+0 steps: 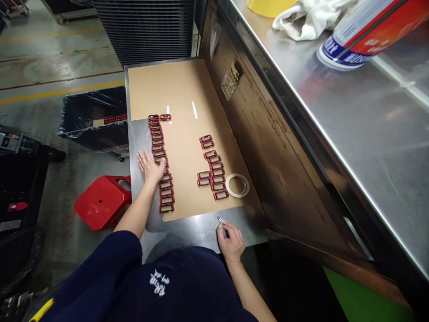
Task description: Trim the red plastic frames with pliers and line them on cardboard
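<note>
My left hand (151, 169) lies over the long column of small red-and-black rectangular frames (166, 192), at the left edge of the cardboard. Its fingers are stretched out and apart, with the thumb across the frames; part of the column is hidden under it. Close to the table's front edge, my right hand (231, 240) is closed on a small silver metal clipper (221, 221), whose tip points up and left. A second, uneven group of similar frames (218, 179) lies on the right half of the cardboard. One single frame (165, 117) sits beside the column's far end.
A white tape roll (246, 188) lies right of the second group. Cardboard (184, 197) covers much of the metal table (197, 230). A red stool (100, 201) and a black-lined bin (94, 105) stand left. A raised metal counter (335, 103) holds a spray can (365, 40).
</note>
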`<action>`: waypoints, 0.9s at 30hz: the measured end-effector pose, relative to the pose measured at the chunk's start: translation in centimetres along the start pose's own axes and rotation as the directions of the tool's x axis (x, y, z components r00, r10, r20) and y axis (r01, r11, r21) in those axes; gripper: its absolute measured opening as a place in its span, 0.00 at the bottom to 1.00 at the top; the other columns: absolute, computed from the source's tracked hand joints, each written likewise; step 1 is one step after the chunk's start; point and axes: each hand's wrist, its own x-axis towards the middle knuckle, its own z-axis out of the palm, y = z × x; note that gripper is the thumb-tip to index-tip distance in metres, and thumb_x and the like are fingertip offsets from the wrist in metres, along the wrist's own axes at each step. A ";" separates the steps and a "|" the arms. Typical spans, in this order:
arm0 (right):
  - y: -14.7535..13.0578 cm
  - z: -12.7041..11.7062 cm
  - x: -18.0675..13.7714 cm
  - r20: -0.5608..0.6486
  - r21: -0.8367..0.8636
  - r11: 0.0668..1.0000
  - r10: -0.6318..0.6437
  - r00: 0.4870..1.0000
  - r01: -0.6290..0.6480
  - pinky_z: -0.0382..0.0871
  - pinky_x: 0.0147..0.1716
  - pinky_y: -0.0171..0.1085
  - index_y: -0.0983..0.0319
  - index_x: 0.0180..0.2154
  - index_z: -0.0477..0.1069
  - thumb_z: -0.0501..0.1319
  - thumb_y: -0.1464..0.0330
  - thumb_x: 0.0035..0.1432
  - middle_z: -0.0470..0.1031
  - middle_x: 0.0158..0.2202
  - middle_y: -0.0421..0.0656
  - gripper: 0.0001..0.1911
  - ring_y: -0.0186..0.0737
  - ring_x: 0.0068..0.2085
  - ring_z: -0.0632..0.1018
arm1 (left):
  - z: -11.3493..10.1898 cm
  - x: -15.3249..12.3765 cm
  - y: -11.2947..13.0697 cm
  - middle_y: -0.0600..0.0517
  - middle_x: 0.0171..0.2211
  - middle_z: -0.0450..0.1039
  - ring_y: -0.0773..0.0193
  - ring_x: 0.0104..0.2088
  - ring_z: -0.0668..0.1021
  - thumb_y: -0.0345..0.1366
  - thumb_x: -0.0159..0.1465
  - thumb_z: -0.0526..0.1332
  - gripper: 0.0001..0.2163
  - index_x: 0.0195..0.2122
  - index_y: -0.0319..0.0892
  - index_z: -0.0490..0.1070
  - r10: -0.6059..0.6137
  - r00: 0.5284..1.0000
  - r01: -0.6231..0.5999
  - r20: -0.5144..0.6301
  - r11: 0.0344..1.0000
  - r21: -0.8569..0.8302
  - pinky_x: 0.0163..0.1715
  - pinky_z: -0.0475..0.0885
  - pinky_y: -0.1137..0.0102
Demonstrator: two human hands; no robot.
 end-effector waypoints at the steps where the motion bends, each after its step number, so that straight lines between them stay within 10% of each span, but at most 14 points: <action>1: 0.0 0.0 0.0 -0.002 0.005 1.000 -0.002 1.000 0.002 0.72 0.44 0.36 0.62 0.35 0.76 0.64 0.67 0.67 0.81 0.43 0.43 0.07 0.39 0.41 0.80 | 0.4 -1.4 -0.2 0.28 0.75 0.31 0.41 0.75 0.40 0.53 0.65 0.59 0.47 0.73 0.23 0.41 0.024 1.000 -0.024 0.020 1.000 0.006 0.74 0.43 0.51; 8: -0.2 0.2 0.6 -0.026 0.014 1.000 -0.010 1.000 0.010 0.72 0.43 0.36 0.62 0.34 0.76 0.62 0.66 0.67 0.81 0.42 0.43 0.10 0.40 0.40 0.80 | 2.2 -5.0 0.9 0.46 0.77 0.28 0.33 0.74 0.37 0.49 0.66 0.60 0.31 0.70 0.50 0.61 0.236 0.966 -0.246 0.106 0.965 0.089 0.70 0.44 0.38; 21: -0.5 1.2 0.6 -0.010 0.061 0.993 0.103 0.995 -0.102 0.72 0.44 0.37 0.61 0.32 0.77 0.60 0.65 0.66 0.81 0.43 0.44 0.12 0.41 0.43 0.80 | 0.9 -4.5 1.9 0.44 0.76 0.39 0.31 0.74 0.39 0.39 0.68 0.54 0.25 0.66 0.46 0.67 0.296 0.943 -0.316 0.151 0.940 0.132 0.66 0.42 0.29; 27: -1.0 1.1 0.7 0.044 0.147 0.965 0.212 0.976 -0.216 0.72 0.47 0.40 0.60 0.31 0.77 0.59 0.62 0.64 0.81 0.43 0.46 0.13 0.43 0.44 0.80 | 2.0 -8.8 8.1 0.43 0.67 0.64 0.48 0.71 0.58 0.37 0.64 0.59 0.19 0.56 0.42 0.75 0.649 0.718 -0.635 0.252 0.759 -0.146 0.71 0.52 0.51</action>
